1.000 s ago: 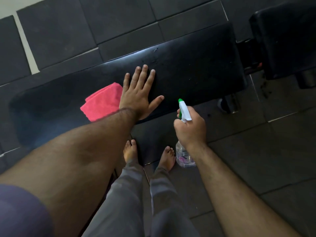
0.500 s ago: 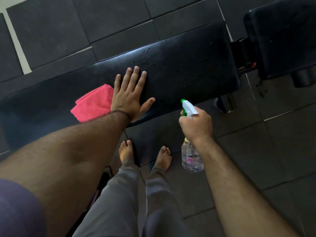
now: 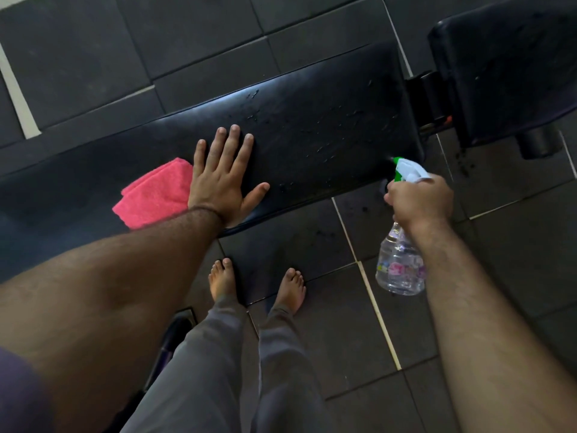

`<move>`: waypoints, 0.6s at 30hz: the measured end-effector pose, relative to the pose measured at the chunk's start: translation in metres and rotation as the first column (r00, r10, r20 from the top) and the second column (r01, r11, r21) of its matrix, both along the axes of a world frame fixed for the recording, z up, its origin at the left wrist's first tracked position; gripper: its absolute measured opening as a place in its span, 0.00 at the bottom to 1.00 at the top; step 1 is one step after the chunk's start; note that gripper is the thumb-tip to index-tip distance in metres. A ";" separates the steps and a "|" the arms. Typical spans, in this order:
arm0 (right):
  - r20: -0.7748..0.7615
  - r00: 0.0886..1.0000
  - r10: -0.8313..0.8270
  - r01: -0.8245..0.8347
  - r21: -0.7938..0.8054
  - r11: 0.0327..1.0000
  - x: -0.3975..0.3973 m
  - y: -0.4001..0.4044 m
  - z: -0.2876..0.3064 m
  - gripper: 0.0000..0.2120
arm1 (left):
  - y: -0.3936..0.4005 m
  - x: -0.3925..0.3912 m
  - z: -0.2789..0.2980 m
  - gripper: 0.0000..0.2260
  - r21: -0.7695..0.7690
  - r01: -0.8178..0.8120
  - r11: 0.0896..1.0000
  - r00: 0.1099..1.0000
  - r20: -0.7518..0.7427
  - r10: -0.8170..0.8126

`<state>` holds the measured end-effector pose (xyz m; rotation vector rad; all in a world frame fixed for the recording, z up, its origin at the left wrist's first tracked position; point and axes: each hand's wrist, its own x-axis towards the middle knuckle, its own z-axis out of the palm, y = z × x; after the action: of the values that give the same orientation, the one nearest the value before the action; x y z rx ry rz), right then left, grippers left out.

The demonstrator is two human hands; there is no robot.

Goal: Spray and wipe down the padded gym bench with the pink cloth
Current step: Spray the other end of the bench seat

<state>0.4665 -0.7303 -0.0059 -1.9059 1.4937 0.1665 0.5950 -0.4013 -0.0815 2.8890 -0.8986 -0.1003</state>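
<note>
A black padded bench runs across the view from lower left to upper right, with wet droplets on its right half. A folded pink cloth lies on the pad. My left hand rests flat on the pad just right of the cloth, fingers spread. My right hand grips a clear spray bottle with a white and green nozzle, held off the bench's right front corner, nozzle aimed at the pad.
A second black pad stands at the upper right, joined by a black bracket. Dark floor tiles with pale grout lie all around. My bare feet stand on the floor just in front of the bench.
My right hand has carried the bottle to the right, toward the bench's right end. More droplets show on the pad. The left hand stays flat on the bench.
</note>
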 end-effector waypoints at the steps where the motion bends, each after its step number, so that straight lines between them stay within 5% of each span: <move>1: -0.003 1.000 -0.016 0.016 0.017 1.000 0.005 -0.004 0.001 0.23 | 0.000 0.000 -0.001 0.43 -0.002 0.001 1.000 1.000 0.003 -0.001; 10: 0.062 0.981 0.185 -0.187 0.037 0.982 0.113 -0.004 0.025 0.23 | -0.001 0.000 -0.003 0.43 -0.023 0.004 1.000 1.000 0.020 -0.004; 14: 0.061 0.975 0.212 -0.218 0.130 0.967 0.139 0.013 0.032 0.13 | -0.002 0.001 -0.001 0.43 -0.018 0.004 1.000 1.000 0.016 -0.003; 18: -0.042 0.936 0.349 -0.328 0.251 0.911 0.133 0.032 0.031 0.26 | 0.000 0.002 -0.003 0.42 -0.029 0.003 1.000 1.000 0.021 -0.003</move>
<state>0.5990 -0.6981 0.0250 -1.9618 1.1228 0.5698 0.5968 -0.4016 -0.0846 2.8676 -0.9002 -0.0576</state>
